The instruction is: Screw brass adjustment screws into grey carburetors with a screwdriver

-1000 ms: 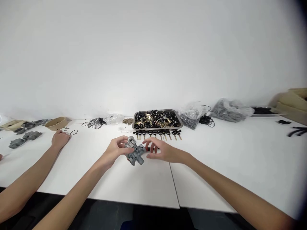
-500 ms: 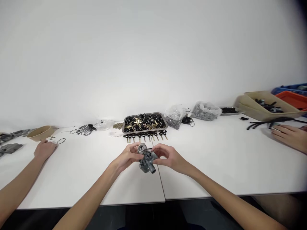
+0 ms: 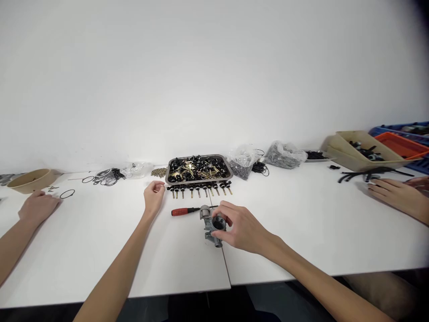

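Observation:
My right hand (image 3: 239, 226) is closed round a grey metal carburetor (image 3: 208, 223), its fingers and thumb on the right side of the round opening. The carburetor is over the seam of the white table. Behind it lies a screwdriver with a red handle (image 3: 180, 212), its shaft partly hidden. My left hand (image 3: 154, 197) is away from the carburetor, fingers curled together at the left end of a row of black-headed brass screws (image 3: 199, 189). Whatever its fingertips hold, if anything, is too small to make out. A metal tray (image 3: 231, 172) of similar parts stands behind the row.
Small brass pieces (image 3: 158, 172) lie left of the tray, plastic bags of parts (image 3: 241, 163) right of it. Another person's hand (image 3: 38, 208) rests near a tan bowl (image 3: 33, 181); a co-worker's hand (image 3: 397, 192) is by black hoses (image 3: 362, 173) at right.
My left hand has let go of the carburetor and moved left and away to the screw row. The carburetor has turned in my right hand, and the screwdriver now shows.

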`<state>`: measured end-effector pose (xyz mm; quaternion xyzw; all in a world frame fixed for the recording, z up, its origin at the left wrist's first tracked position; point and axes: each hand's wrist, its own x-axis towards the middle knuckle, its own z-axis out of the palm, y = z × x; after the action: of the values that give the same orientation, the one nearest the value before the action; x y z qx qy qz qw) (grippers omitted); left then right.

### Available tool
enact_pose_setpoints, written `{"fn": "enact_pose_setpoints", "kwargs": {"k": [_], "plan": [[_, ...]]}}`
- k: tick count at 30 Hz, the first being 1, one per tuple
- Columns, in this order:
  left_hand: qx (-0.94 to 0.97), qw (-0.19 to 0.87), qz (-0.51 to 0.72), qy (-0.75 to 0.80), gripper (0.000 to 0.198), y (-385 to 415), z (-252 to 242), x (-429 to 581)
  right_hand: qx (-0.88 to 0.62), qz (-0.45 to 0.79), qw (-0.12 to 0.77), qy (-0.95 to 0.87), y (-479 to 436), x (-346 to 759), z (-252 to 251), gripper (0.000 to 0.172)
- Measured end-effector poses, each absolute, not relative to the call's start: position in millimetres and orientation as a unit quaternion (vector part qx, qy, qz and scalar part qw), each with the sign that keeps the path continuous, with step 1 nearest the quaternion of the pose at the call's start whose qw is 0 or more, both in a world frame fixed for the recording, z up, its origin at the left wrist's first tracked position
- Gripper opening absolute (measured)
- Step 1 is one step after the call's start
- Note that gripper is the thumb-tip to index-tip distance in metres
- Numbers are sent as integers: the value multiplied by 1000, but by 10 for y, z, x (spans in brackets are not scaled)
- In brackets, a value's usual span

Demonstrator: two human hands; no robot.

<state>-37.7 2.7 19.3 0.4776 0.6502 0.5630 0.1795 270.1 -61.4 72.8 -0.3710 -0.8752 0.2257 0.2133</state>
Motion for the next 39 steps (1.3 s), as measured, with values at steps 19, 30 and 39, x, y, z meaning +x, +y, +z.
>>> {"fn": "enact_pose_setpoints", "kwargs": {"k": [19, 30, 39], "plan": [[553, 111, 381, 732, 34, 243, -173, -539, -264, 204, 206, -920, -389, 2303, 445, 24], [587, 121, 373, 708, 27, 257, -212, -559, -153, 328, 280, -889, -88, 2325, 426, 23], [610, 126, 360, 695, 27, 288, -228, -550, -167, 225, 403, -871, 20, 2329, -8, 31]]}}
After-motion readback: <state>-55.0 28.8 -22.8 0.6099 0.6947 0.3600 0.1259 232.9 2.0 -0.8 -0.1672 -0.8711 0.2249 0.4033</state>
